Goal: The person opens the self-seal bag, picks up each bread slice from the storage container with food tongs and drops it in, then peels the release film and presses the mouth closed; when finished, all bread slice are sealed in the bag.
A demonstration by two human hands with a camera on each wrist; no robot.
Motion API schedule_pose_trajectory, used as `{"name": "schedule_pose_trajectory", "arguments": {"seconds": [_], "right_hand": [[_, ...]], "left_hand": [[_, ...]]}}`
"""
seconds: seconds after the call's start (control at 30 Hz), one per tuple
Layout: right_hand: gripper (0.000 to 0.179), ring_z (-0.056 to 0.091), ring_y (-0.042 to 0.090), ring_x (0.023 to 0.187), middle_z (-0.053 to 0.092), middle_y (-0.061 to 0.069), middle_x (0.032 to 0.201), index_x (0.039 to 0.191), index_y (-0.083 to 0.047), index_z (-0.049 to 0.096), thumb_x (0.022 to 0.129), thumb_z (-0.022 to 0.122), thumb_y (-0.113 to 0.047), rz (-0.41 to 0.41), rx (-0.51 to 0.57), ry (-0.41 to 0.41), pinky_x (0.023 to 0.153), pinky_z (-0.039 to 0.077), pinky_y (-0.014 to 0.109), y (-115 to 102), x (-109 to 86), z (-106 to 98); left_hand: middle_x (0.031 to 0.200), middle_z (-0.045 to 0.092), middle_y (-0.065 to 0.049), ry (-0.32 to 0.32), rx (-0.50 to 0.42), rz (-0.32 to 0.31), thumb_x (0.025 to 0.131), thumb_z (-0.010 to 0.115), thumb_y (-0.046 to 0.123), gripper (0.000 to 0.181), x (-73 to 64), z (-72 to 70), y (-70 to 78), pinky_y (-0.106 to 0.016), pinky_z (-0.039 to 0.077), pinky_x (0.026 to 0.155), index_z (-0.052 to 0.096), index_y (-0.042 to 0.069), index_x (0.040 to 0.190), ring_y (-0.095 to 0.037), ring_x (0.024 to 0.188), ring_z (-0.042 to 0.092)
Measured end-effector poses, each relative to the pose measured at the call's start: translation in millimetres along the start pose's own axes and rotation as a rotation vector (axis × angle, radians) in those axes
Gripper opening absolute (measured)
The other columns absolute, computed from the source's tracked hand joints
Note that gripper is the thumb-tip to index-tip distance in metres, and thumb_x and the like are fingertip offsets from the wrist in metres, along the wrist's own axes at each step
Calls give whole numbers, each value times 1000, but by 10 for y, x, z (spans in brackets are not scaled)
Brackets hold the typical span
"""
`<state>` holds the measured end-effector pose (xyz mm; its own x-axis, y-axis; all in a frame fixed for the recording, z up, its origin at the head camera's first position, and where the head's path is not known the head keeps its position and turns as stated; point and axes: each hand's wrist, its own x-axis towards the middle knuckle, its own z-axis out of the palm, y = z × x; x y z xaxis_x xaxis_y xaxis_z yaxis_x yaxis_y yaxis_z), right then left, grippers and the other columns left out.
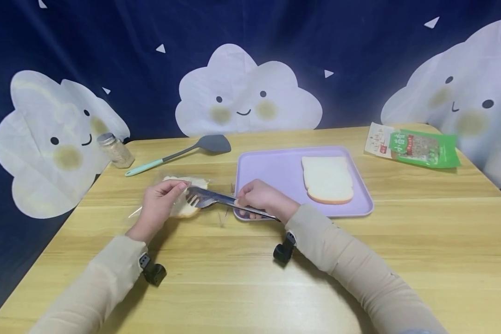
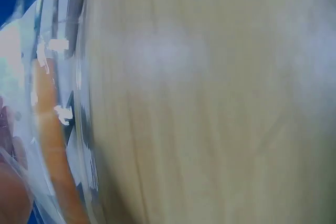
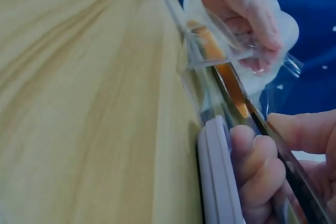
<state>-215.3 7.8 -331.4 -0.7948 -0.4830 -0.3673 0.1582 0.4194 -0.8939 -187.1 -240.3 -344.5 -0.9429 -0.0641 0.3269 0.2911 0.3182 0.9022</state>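
My left hand (image 1: 156, 204) pinches the edge of a clear plastic bag (image 3: 226, 59) with a slice of bread (image 1: 184, 212) inside. My right hand (image 1: 260, 197) grips a pair of metal tongs (image 1: 225, 199), whose fork-like tip reaches to the bag's opening by the slice. Whether the tips touch the bread cannot be made out. Under my right hand lies the left edge of a lilac tray (image 1: 267, 160). A second bread slice (image 1: 327, 178) lies flat on the tray's right half. The left wrist view shows the bagged slice's brown crust (image 2: 52, 145) at its left side.
A grey spatula (image 1: 215, 143) with a mint handle lies at the back left, beside a lidded glass jar (image 1: 117, 152). At the back right is a green packet (image 1: 427, 148). All stand on a wooden table (image 1: 234, 283) before a dark blue cloud-patterned cloth.
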Motion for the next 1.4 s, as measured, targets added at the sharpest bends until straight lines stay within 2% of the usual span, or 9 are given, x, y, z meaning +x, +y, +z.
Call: {"name": "schedule_pose_trajectory", "arguments": {"seconds": [0.1, 0.27, 0.4, 0.67, 0.87, 1.03, 1.13, 1.27, 1.4], "right_hand": [[12, 44, 11, 40, 57, 5, 61, 87, 1, 64, 89, 55, -7, -18, -72, 20, 39, 39, 21, 4, 5, 34], [12, 43, 12, 40, 55, 5, 60, 80, -1, 61, 89, 55, -7, -23, -113, 31, 39, 38, 22, -16, -3, 58], [13, 43, 11, 40, 57, 6, 62, 83, 0, 61, 90, 54, -7, -18, -69, 7, 39, 38, 21, -25, -20, 28], [22, 45, 10, 40, 59, 8, 65, 108, 5, 61, 89, 55, -5, 41, 102, -34, 38, 40, 19, 5, -23, -63], [24, 45, 10, 40, 59, 8, 65, 111, 5, 58, 90, 55, -5, 28, 69, 2, 39, 40, 20, -6, -27, -33], [15, 44, 11, 40, 57, 6, 62, 99, 5, 60, 90, 53, -5, -9, 2, 21, 38, 38, 20, -34, -31, 27], [13, 43, 11, 40, 57, 6, 61, 94, 4, 60, 91, 52, -5, -13, 5, 8, 38, 37, 21, -31, -32, 42], [14, 43, 12, 42, 58, 7, 62, 96, 4, 61, 91, 52, -6, 21, 51, -3, 39, 37, 22, -1, -33, 28], [16, 43, 12, 43, 57, 7, 63, 97, 4, 60, 93, 50, -7, 50, 92, -28, 40, 37, 22, 14, -24, 7]], "left_hand": [[87, 70, 12, 40, -9, -14, 89, 63, 15, 12, 7, 12, 5, -14, 47, 77, 72, 8, 87, -2, 88, 60], [88, 70, 10, 80, 2, 17, 88, 63, 15, 13, 35, 4, 26, -15, 47, 74, 72, 6, 88, -4, 87, 61], [86, 69, 14, 56, 21, 16, 88, 63, 13, 13, 48, -11, 43, -14, 47, 73, 72, 3, 86, -3, 86, 61], [79, 64, 21, 12, 87, -18, 88, 63, 10, 17, 5, 3, 64, -13, 45, 68, 69, -5, 90, 2, 79, 56], [84, 70, 9, 35, -6, -48, 88, 62, 8, 12, -45, 60, 40, -14, 46, 69, 71, 9, 82, -1, 81, 57], [80, 69, 13, 26, -40, -66, 88, 62, 9, 11, -49, 110, 54, -15, 49, 72, 71, 12, 82, -2, 80, 60], [79, 68, 13, 28, -28, -53, 88, 62, 8, 11, -31, 106, 58, -16, 49, 72, 71, 7, 83, -2, 80, 60], [80, 67, 15, 52, 55, -25, 89, 61, 8, 12, -6, 60, 52, -14, 47, 67, 70, 2, 84, 0, 78, 57], [80, 66, 18, 57, 119, -46, 89, 61, 12, 17, 18, 5, 38, -13, 46, 63, 69, -3, 89, 0, 77, 55]]}}
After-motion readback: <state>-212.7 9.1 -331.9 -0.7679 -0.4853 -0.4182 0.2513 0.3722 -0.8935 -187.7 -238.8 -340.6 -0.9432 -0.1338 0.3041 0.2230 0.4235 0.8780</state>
